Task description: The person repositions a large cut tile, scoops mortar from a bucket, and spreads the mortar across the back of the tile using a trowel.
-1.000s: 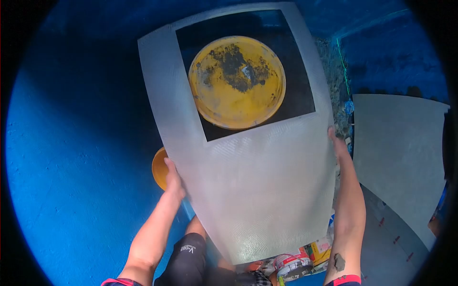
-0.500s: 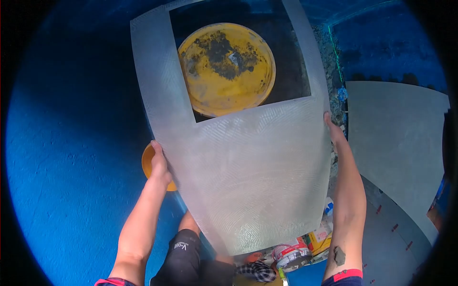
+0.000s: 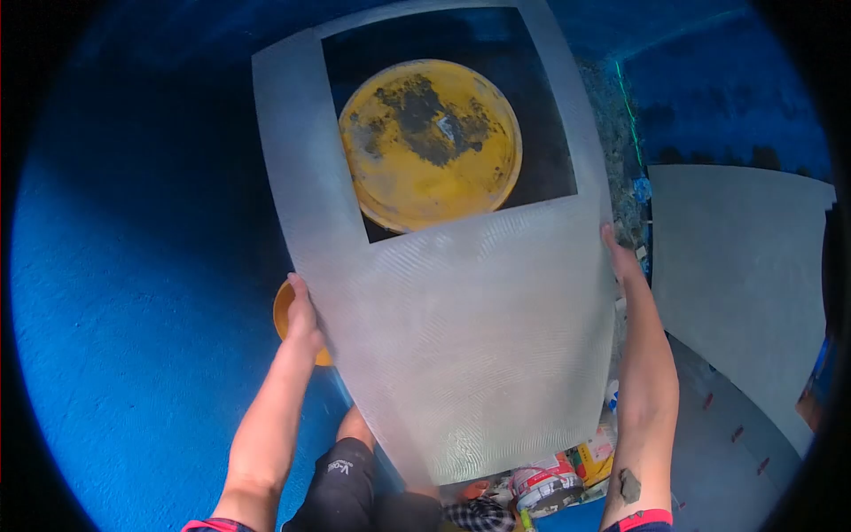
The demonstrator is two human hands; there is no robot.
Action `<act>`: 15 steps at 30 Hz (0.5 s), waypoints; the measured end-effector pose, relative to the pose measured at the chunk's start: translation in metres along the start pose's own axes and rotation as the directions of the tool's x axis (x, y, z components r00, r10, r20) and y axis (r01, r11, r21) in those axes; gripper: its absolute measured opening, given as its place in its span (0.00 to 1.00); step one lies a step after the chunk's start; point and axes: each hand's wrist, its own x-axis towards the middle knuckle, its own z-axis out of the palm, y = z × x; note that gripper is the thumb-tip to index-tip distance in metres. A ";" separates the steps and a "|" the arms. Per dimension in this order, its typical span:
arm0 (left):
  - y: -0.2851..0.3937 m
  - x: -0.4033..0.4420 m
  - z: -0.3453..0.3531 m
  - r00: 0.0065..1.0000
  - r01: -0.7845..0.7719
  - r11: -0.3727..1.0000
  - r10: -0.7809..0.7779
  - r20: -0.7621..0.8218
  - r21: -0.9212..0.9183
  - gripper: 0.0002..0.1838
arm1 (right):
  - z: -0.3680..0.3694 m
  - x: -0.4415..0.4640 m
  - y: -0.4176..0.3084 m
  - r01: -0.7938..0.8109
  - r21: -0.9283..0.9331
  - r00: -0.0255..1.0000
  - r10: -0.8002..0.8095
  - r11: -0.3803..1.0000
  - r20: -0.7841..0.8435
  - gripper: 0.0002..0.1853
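Head view: grey panel (image 3: 470, 328) mostly on near side of yellow disc (image 3: 425, 191), which shows through panel's cutout (image 3: 542, 164). Long axis runs near-to-far, far end tipped left; cutout end points away. Left hand (image 3: 304, 319) near-left of disc, right hand (image 3: 622, 259) near-right, each clasping a long edge, fingers partly hidden.

Looks like a bldg/reno site: blue-coated wall (image 3: 727, 97), rough strip (image 3: 610, 115) w/ green laser-like line (image 3: 630, 111) alongside, grey floor (image 3: 705, 479) w/ row of red clips (image 3: 737, 434) nr its R edge, grey slab (image 3: 470, 337) w/ rect. cut-out, grimy yellow tub (image 3: 430, 168), red-&-white bkt (image 3: 547, 486).
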 end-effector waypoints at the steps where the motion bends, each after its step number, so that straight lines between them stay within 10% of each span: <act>1: -0.008 0.011 -0.007 0.999 -0.035 0.999 0.036 0.037 -0.024 0.44 | 0.002 -0.001 0.000 0.046 0.027 0.999 -0.046 0.999 0.010 0.57; 15: -0.010 0.011 -0.009 0.994 -0.096 0.993 0.099 -0.035 0.062 0.44 | 0.010 0.001 0.019 0.145 -0.181 0.974 -0.173 0.973 -0.146 0.53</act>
